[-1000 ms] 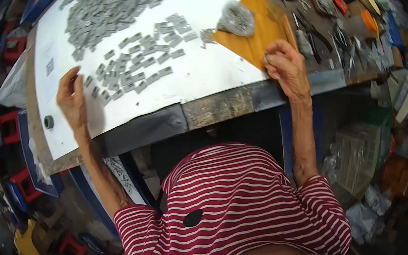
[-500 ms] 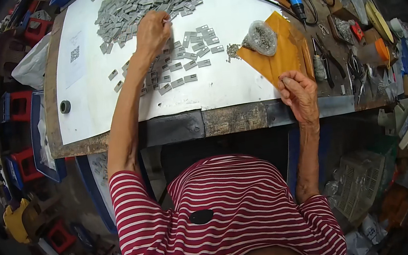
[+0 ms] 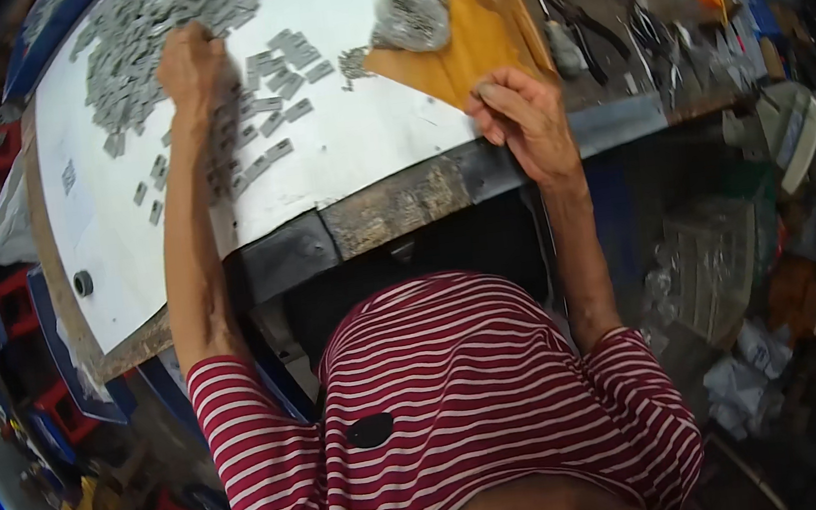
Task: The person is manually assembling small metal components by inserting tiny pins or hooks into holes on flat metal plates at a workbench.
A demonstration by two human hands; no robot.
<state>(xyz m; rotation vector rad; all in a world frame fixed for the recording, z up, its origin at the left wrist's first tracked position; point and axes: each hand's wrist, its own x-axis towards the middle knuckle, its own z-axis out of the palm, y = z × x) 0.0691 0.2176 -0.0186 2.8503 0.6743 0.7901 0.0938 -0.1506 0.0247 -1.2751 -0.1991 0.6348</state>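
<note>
My left hand (image 3: 196,70) is at the near edge of a big heap of small grey rectangular pieces (image 3: 126,60). Its fingers are curled down, and whatever they hold is hidden. Several of the same pieces, some with a dark slot, lie spread out beside it as a loose group (image 3: 289,77). My right hand (image 3: 526,126) hovers near the table's front edge, by the orange-yellow envelope (image 3: 464,42). Thumb and fingertips are pinched together there, on something too small to name. On the envelope sits a clear plastic bag (image 3: 411,18) of tiny metal parts, and some spilled tiny parts (image 3: 353,64) lie next to it.
White sheeting (image 3: 143,270) covers much of the worktop. A small dark ring-shaped roll (image 3: 82,283) rests at its left. Pliers (image 3: 594,32) and other hand tools lie to the right. Blue bins and red stools stand on the floor at left.
My view has turned, so the table now looks tilted and shifted left. The left hand stays at the heap's edge with curled fingers, and the right hand keeps its pinch.
</note>
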